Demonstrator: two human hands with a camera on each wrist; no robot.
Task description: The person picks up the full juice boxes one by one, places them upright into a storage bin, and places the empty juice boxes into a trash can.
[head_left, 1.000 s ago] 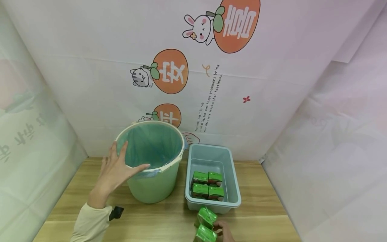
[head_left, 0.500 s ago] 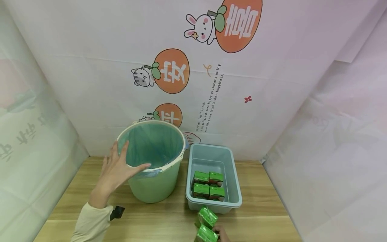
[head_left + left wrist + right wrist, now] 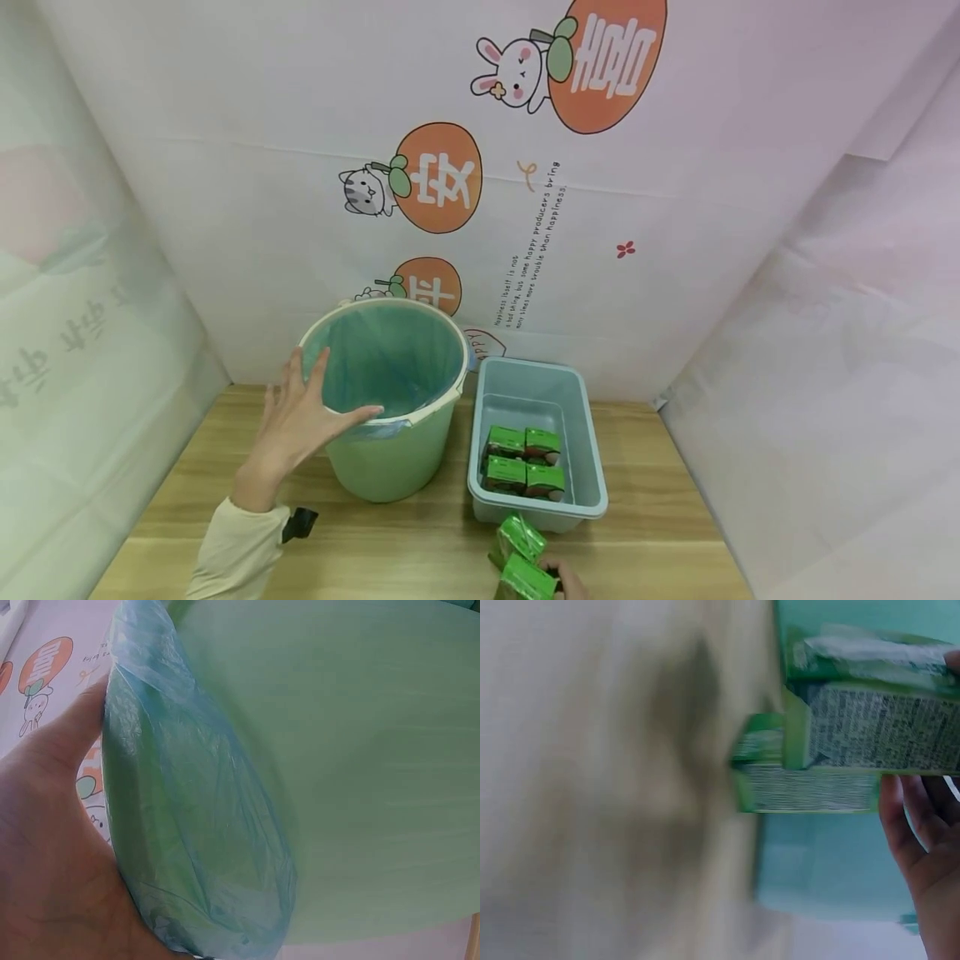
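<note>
My left hand [image 3: 292,425] spreads its thumb and fingers over the near-left rim of a pale green bucket [image 3: 390,471], touching the edge. A thin blue plastic bag [image 3: 210,802] lines the bucket and folds over its rim. At the lower edge of the head view, my right hand [image 3: 567,581] holds two green drink cartons together, a nearer carton [image 3: 527,575] and a farther carton [image 3: 522,537]. Printed text covers the side of the front carton [image 3: 877,724] in the right wrist view. The right fingers [image 3: 900,825] lie under the cartons, and the thumb is barely visible.
Right of the bucket stands a blue-grey plastic basin [image 3: 592,467], with several green cartons [image 3: 525,462] in its near half. Both containers stand on a wood-grain table [image 3: 405,550]. A printed white sheet [image 3: 300,208] rises behind them, and pale sheets hang on both sides.
The whole head view shifts slightly, so everything sits a little farther right. My left hand stays at the bucket rim, and my right hand keeps hold of the two cartons in front of the basin.
</note>
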